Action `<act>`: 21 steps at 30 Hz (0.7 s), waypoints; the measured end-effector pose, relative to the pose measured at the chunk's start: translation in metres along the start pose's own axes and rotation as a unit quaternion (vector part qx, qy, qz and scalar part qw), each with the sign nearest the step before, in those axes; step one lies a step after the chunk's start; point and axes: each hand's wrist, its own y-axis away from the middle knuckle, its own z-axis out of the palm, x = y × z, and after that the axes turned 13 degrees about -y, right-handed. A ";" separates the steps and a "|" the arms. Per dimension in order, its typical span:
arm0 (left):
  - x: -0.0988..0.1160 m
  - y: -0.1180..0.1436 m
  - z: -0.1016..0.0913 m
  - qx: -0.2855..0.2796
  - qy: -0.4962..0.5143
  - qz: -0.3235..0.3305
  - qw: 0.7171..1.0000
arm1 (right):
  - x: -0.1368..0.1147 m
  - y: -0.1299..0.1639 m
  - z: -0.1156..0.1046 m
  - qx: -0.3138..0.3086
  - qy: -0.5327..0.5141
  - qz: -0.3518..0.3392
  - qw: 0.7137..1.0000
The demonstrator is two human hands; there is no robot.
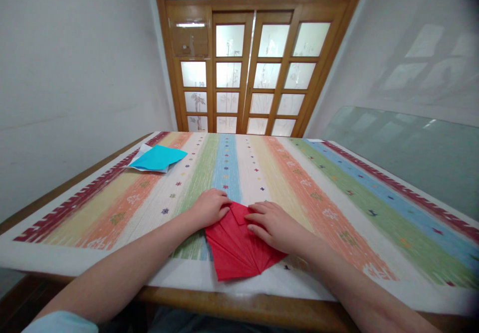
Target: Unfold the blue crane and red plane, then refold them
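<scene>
A sheet of red paper (pixel 239 253) lies near the front edge of the table, with creases fanning out across it and a small folded flap at its top. My left hand (pixel 210 208) is closed at the paper's upper left edge, its fingertips pressed on the paper. On the other side, my right hand (pixel 275 226) grips the upper right edge, with its fingers bent over the paper beside the flap. The right thumb is hidden.
A striped tablecloth (pixel 194 173) covers the table. Blue paper (pixel 159 157) lies over white sheets at the far left. A glass panel (pixel 404 153) leans along the right wall. Wooden doors with glass panes (pixel 247 69) stand beyond the table.
</scene>
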 end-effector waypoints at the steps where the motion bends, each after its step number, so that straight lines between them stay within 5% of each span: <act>1: 0.001 0.000 -0.002 -0.004 0.001 0.000 1.000 | 0.000 0.000 -0.001 0.002 -0.003 -0.001 1.000; 6: 0.005 0.002 -0.010 -0.020 -0.007 -0.018 1.000 | -0.011 0.001 -0.010 -0.013 -0.063 -0.044 0.997; 12: 0.010 0.004 -0.015 -0.040 -0.025 -0.056 0.997 | -0.028 0.005 -0.007 -0.110 -0.202 -0.137 0.963; 21: 0.015 0.004 -0.014 -0.056 0.007 -0.117 0.992 | -0.040 0.008 -0.009 -0.124 -0.152 -0.118 0.974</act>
